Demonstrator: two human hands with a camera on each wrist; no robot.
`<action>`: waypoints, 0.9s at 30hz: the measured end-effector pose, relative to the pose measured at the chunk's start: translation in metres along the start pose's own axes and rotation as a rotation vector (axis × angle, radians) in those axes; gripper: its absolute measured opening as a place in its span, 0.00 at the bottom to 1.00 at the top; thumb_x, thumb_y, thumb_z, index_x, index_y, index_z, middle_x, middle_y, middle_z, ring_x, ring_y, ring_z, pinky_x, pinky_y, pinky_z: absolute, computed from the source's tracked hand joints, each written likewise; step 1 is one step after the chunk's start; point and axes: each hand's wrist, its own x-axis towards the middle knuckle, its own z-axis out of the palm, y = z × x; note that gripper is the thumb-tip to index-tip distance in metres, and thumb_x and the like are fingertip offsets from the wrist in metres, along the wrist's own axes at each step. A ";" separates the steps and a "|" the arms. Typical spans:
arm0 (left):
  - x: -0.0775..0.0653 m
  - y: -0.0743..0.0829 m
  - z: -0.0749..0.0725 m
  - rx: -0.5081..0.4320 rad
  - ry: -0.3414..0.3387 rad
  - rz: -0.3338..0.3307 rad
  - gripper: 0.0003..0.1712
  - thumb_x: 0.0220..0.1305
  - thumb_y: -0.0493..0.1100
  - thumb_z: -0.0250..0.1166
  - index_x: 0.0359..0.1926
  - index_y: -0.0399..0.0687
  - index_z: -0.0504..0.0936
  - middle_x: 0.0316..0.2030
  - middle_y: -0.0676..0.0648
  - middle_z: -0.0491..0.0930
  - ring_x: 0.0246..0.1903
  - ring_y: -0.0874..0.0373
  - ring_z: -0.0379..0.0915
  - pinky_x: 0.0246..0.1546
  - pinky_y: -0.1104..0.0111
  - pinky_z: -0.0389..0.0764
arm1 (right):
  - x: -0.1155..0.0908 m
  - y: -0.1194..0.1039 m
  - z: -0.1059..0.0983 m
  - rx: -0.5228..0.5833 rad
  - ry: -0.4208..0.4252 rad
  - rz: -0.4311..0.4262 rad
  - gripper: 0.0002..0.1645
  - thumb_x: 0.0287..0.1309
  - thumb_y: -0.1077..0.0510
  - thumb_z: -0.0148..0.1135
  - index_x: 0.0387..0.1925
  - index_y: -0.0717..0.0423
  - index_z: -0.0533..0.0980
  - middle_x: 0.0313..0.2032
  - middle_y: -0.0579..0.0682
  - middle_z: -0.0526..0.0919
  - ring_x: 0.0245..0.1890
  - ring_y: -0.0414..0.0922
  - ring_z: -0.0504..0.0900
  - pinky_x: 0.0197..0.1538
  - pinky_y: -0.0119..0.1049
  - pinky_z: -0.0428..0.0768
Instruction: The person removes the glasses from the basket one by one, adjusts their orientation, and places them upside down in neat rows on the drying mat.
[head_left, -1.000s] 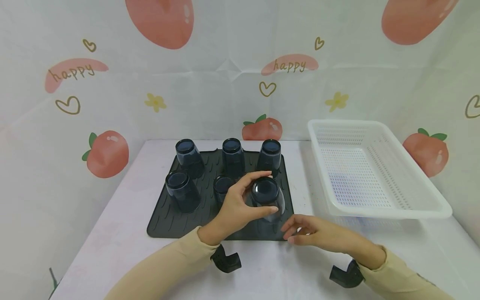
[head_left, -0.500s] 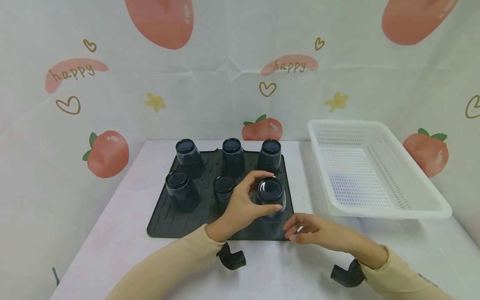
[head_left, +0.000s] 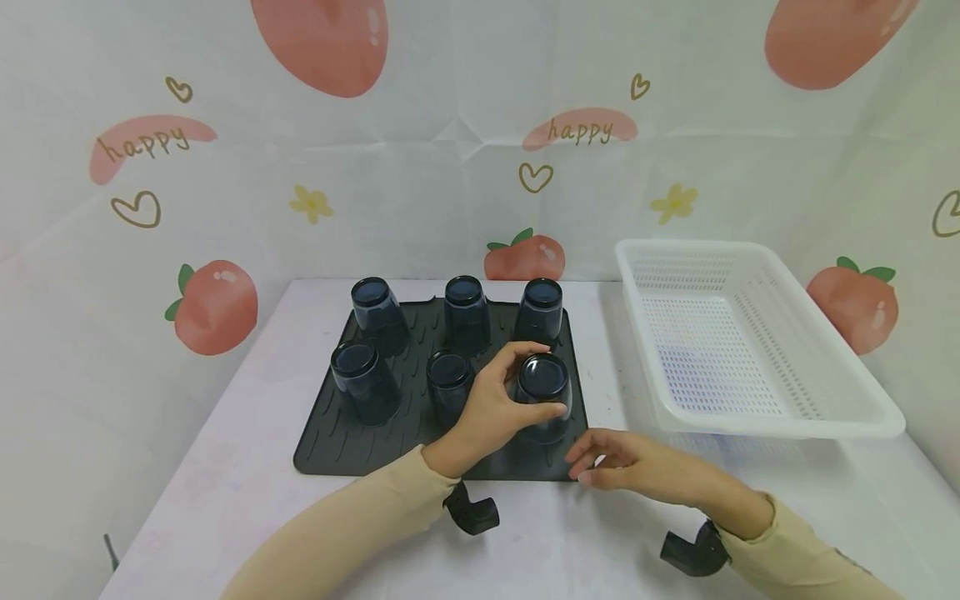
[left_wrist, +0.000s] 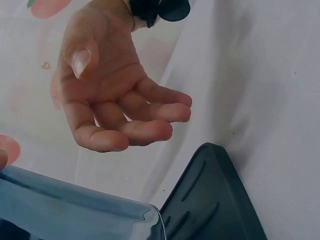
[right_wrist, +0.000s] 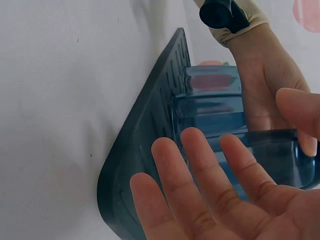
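My left hand (head_left: 489, 410) curls its thumb and fingers round an upside-down dark blue drinking glass (head_left: 543, 377) at the front right of a black drying mat (head_left: 352, 454). In the left wrist view this glass (left_wrist: 75, 207) crosses the lower left, near the mat's corner. My right hand (head_left: 637, 467) hovers by the mat's front right corner, fingers loosely bent, holding nothing. The right wrist view shows its spread fingers in front of the gripped glass (right_wrist: 280, 157). Beside the left hand stands another inverted glass (head_left: 450, 383), partly hidden by that hand.
Several more inverted glasses stand on the mat: one at front left (head_left: 366, 383) and a back row with glasses at left (head_left: 380, 317), middle (head_left: 467, 315) and right (head_left: 540, 310). A white perforated plastic basket (head_left: 787, 425) sits to the right on the white tablecloth (head_left: 540, 542).
My left hand has shifted a little to the right together with the glass, uncovering more of the glass beside it. The right hand has barely moved.
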 end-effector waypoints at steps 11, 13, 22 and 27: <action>0.003 -0.007 0.001 0.021 0.021 -0.048 0.38 0.48 0.32 0.75 0.61 0.44 0.70 0.52 0.43 0.75 0.54 0.55 0.74 0.65 0.69 0.68 | 0.001 0.003 0.000 0.039 -0.004 0.029 0.20 0.66 0.55 0.58 0.53 0.66 0.71 0.48 0.61 0.79 0.48 0.52 0.80 0.47 0.30 0.77; 0.003 -0.009 0.001 0.027 0.020 -0.058 0.39 0.47 0.32 0.75 0.61 0.46 0.71 0.52 0.43 0.74 0.53 0.56 0.74 0.64 0.69 0.68 | 0.001 0.003 0.000 0.040 -0.005 0.026 0.21 0.67 0.56 0.58 0.53 0.67 0.71 0.48 0.62 0.79 0.48 0.52 0.80 0.47 0.30 0.77; 0.006 -0.017 0.002 0.022 0.022 -0.058 0.38 0.48 0.32 0.75 0.60 0.49 0.71 0.53 0.45 0.75 0.54 0.57 0.73 0.65 0.66 0.68 | 0.002 0.002 0.000 0.034 -0.007 0.014 0.21 0.67 0.56 0.57 0.53 0.68 0.70 0.48 0.63 0.79 0.48 0.54 0.80 0.48 0.30 0.77; 0.007 -0.019 0.002 0.008 0.019 -0.053 0.39 0.48 0.30 0.75 0.61 0.45 0.70 0.54 0.44 0.74 0.55 0.55 0.73 0.65 0.67 0.68 | 0.001 0.001 0.000 0.031 -0.006 0.013 0.21 0.67 0.56 0.57 0.53 0.69 0.70 0.48 0.63 0.79 0.48 0.54 0.80 0.48 0.30 0.77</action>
